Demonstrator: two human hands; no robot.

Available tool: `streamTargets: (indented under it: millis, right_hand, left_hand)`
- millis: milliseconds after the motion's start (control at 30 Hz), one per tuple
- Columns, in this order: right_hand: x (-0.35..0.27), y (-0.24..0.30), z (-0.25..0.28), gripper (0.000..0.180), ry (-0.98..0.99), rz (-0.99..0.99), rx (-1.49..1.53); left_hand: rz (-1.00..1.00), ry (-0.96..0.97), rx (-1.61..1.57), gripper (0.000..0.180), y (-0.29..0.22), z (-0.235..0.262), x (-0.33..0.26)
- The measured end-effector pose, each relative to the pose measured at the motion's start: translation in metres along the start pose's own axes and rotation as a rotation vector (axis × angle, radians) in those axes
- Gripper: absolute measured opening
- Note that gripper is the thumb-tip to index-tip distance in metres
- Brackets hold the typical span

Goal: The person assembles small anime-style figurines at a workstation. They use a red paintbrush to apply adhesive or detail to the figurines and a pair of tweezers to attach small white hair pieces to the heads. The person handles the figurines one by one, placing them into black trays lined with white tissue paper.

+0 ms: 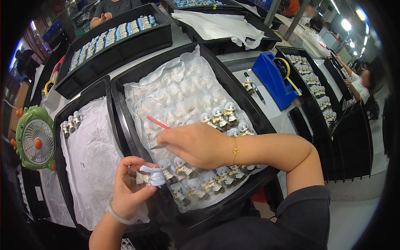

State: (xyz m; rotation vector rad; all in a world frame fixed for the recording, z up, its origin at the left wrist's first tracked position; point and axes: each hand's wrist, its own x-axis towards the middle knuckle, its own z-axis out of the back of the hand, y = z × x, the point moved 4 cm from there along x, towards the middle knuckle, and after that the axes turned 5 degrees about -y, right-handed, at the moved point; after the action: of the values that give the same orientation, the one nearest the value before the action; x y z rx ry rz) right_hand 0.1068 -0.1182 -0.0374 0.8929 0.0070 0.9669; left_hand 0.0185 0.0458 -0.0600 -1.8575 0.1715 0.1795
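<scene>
My left hand (130, 193) grips a small figurine (156, 178) with pale blue-grey hair and a white outfit, its fingers and thumb around the body. The figurine lies sideways, head pointing right. Close to it, my right hand (196, 143) is closed around a thin red stick (157, 122). A grey pointed tip (158, 146) shows below its fingers; I cannot tell whether both are one tool. Beneath my right hand is a black tray (121, 106) lined with translucent sheeting. Rows of similar figurines (211, 183) stand and lie in its near and right parts.
On the left, a paper-lined black tray (109, 98) holds several figurines (71, 122) beside a green fan (35, 137). A blue tape dispenser (273, 83), a black pen (259, 95) and another figurine (248, 85) are at right. More filled trays (116, 52) and people surround the table.
</scene>
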Motion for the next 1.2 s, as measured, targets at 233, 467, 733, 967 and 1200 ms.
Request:
streamTargets:
  millis: [233,467,733,967,1200]
  right_hand:
    - [-0.0008,-0.0019,-0.0027,0.017,0.032,0.013,-0.002]
    - [-0.0005,-0.0024,-0.0032,0.017,0.026,0.007,0.005]
    - [-0.0002,-0.0010,-0.0021,0.017,0.003,0.013,0.004]
    - [-0.0017,-0.0049,0.0000,0.017,0.026,-0.031,-0.013]
    - [-0.0003,0.0003,0.0046,0.020,-0.026,0.017,0.012]
  left_hand:
    - [0.035,0.042,0.054,0.046,0.0038,0.0066,-0.0001]
    - [0.027,0.044,0.063,0.043,0.0017,0.0031,-0.0007]
    - [0.014,0.058,-0.031,0.044,0.0021,0.0042,-0.0003]
    - [0.027,0.101,-0.050,0.055,0.0025,0.0013,0.0011]
    - [0.085,0.020,0.001,0.055,0.0036,0.0045,0.0013]
